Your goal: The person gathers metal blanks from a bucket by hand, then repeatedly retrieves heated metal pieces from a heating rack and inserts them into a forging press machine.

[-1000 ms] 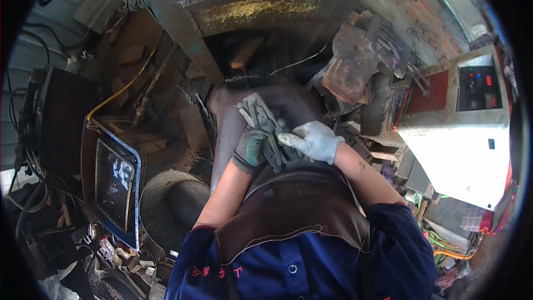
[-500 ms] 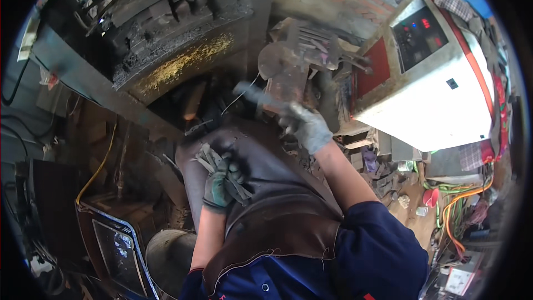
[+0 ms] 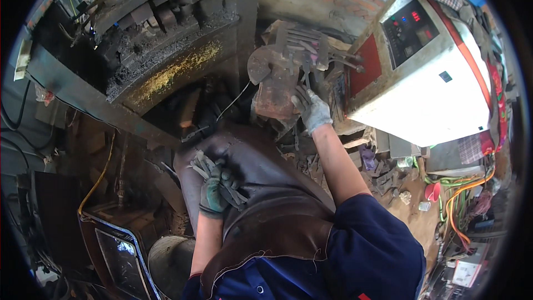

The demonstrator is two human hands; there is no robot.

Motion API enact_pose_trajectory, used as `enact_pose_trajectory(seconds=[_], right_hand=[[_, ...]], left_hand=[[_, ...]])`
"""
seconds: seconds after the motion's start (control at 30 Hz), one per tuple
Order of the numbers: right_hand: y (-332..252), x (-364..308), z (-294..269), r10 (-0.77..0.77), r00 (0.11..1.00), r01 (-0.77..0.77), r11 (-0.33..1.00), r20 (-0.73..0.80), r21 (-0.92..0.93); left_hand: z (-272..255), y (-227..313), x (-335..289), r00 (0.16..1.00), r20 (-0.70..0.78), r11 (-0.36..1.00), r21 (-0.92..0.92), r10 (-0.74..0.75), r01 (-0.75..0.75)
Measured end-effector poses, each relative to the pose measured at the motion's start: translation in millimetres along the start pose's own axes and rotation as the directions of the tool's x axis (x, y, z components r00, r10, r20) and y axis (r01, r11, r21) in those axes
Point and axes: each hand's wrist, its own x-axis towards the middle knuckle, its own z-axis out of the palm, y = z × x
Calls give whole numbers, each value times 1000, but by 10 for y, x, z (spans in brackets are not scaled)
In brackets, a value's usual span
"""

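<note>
My left hand, in a dark green and grey work glove, is closed round a bundle of flat grey metal strips above my apron-covered lap. The strips stick out on both sides of its fingers. In a pale grey glove, my right hand reaches forward with its fingers stretched out. Just beyond its fingertips lies a single metal strip, pointing away from me; whether they still touch cannot be made out. That strip is beside a row of similar metal strips on a rusty metal stand.
A white machine cabinet with a red panel and lit display stands at the right. At the left front is a heavy dark press with yellow grains along its ledge. Metal scraps and coloured hoses lie at the right.
My right hand has moved forward and slightly right, and its fingers have straightened. The strip it held now lies by the row on the stand. My left hand keeps its bundle.
</note>
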Motion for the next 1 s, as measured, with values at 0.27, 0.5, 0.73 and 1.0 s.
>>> enact_pose_trajectory(seconds=[0.27, 0.5, 0.73, 1.0], right_hand=[[57, 459, 339, 27, 957, -77, 983, -290, -164], [396, 62, 1919, 77, 950, 103, 838, 303, -535], [1031, 181, 3436, 328, 844, -78, 858, 425, -508], [993, -1137, 2497, 392, 754, -9, 809, 528, -588]], left_hand=[[-39, 13, 2, 999, 32, 1000, -10, -1, 2], [-124, 16, 13, 985, 171, 998, -53, -20, 29], [-206, -66, 82, 976, 215, 991, -126, -18, 46], [-90, 36, 30, 978, 205, 996, -82, -22, 39]])
